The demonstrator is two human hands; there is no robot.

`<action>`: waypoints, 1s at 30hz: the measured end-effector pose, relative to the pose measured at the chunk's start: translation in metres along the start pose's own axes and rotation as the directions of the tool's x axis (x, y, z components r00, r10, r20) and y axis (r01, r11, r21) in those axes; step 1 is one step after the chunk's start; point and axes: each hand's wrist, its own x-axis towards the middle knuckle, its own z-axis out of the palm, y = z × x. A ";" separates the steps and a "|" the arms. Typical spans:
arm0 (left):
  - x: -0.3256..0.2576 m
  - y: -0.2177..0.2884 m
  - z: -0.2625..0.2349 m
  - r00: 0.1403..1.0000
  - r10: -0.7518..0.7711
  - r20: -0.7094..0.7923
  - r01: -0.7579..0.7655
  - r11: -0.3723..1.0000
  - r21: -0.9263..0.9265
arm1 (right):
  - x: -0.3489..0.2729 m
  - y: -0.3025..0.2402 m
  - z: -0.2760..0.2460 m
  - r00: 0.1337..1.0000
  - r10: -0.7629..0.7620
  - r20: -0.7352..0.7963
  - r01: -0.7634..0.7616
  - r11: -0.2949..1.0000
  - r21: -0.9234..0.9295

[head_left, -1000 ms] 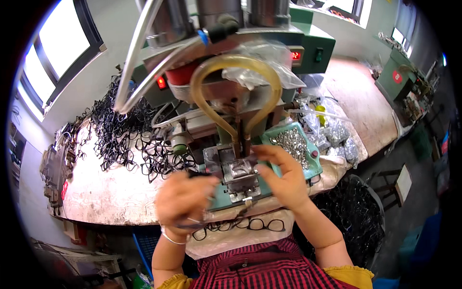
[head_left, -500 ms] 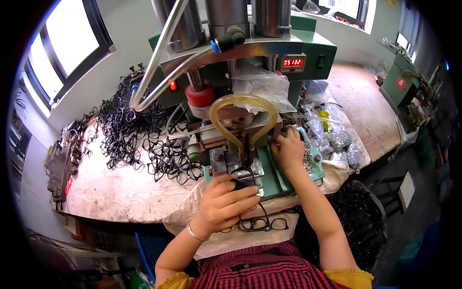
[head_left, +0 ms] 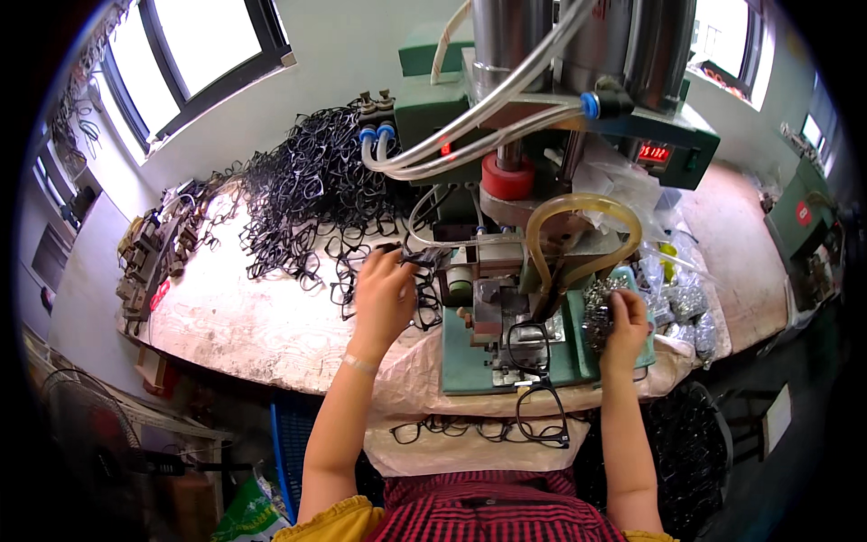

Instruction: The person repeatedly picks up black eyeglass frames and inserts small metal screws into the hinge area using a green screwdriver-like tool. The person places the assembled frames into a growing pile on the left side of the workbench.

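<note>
My left hand [head_left: 384, 294] is raised left of a green press [head_left: 465, 366], beside loose black eyeglass frames [head_left: 348, 271]. Motion smears its fingers, and I cannot tell whether they hold anything. My right hand [head_left: 628, 330] reaches into a teal tray [head_left: 643, 357] of small silvery metal parts [head_left: 597, 312]. Its thumb and fingers are pinched together there; what lies between them is too small to make out. A black eyeglass frame [head_left: 543, 388] hangs at the front of the press, below its working head, with neither hand on it.
A big heap of black eyeglass frames [head_left: 316, 172] lies at the back left. More frames [head_left: 433, 427] rest on cloth before me. Clear tubes [head_left: 506, 99] and a yellowish hose [head_left: 632, 221] loop around the press. Plastic bags [head_left: 682, 307] lie right of the tray.
My left hand has let go of the eyeglass frame at the press and moved left toward the loose frames. My right hand has shifted onto the tray's metal parts. The view has turned left.
</note>
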 end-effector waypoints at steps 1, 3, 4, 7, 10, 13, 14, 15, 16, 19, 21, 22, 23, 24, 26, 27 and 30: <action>-0.001 -0.014 0.026 0.980 -0.023 0.197 0.013 0.999 0.052 | 0.003 0.002 0.007 0.999 -0.012 0.041 0.012 1.000 -0.009; 0.005 -0.020 0.048 0.823 -0.116 0.556 0.050 0.990 0.132 | -0.003 -0.015 0.016 0.996 -0.059 0.071 0.065 0.993 -0.096; 0.002 -0.018 0.048 0.791 -0.132 0.597 0.135 0.990 0.040 | -0.005 -0.016 0.010 0.994 -0.071 0.082 0.082 0.987 -0.139; -0.035 -0.049 0.044 0.877 -0.092 0.472 0.159 0.982 -0.104 | -0.018 -0.020 -0.030 0.993 -0.096 0.061 0.112 0.928 -0.356; -0.073 -0.072 0.006 0.876 -0.197 0.441 0.321 0.920 -0.225 | -0.037 -0.046 -0.061 0.975 -0.193 0.108 0.219 0.765 -0.606; -0.069 -0.070 -0.022 0.919 -0.237 0.314 0.335 0.891 -0.307 | -0.048 -0.064 -0.079 0.998 -0.065 0.017 0.064 0.839 -0.541; -0.060 -0.060 -0.032 0.915 -0.289 0.282 0.377 0.863 -0.337 | -0.051 -0.072 -0.071 1.000 -0.009 0.019 0.017 0.875 -0.483; -0.054 -0.051 -0.036 0.934 -0.271 0.233 0.345 0.852 -0.393 | -0.054 -0.081 -0.058 0.993 -0.055 0.102 0.099 0.864 -0.494; -0.055 -0.048 -0.033 0.963 -0.238 0.128 0.271 0.855 -0.443 | -0.054 -0.091 -0.039 0.975 -0.103 0.195 0.188 0.850 -0.491; -0.053 -0.034 -0.006 0.917 -0.396 0.041 0.317 0.662 -0.679 | -0.040 -0.107 0.023 0.887 -0.213 0.411 0.373 0.853 -0.364; -0.067 -0.028 0.014 0.873 -0.479 0.087 0.354 0.503 -0.788 | -0.035 -0.097 0.052 0.851 -0.263 0.455 0.428 0.850 -0.308; -0.065 -0.005 0.015 0.861 -0.500 0.088 0.357 0.472 -0.806 | -0.033 -0.088 0.058 0.855 -0.258 0.450 0.413 0.864 -0.288; -0.075 0.005 0.020 0.834 -0.546 0.086 0.367 0.431 -0.824 | -0.037 -0.085 0.064 0.882 -0.225 0.414 0.338 0.914 -0.225; -0.085 0.011 0.024 0.803 -0.590 0.085 0.376 0.389 -0.841 | -0.043 -0.081 0.067 0.905 -0.187 0.383 0.262 0.952 -0.155; -0.101 0.014 0.024 0.798 -0.592 0.112 0.390 0.366 -0.845 | -0.056 -0.072 0.064 0.932 -0.099 0.350 0.134 0.988 -0.077; -0.106 0.018 0.026 0.770 -0.627 0.121 0.402 0.329 -0.854 | -0.057 -0.071 0.063 0.936 -0.081 0.344 0.108 0.992 -0.061; -0.073 0.040 0.000 0.825 -0.564 0.032 0.245 0.307 -0.920 | -0.056 -0.076 0.067 0.927 -0.033 0.373 0.024 0.999 0.029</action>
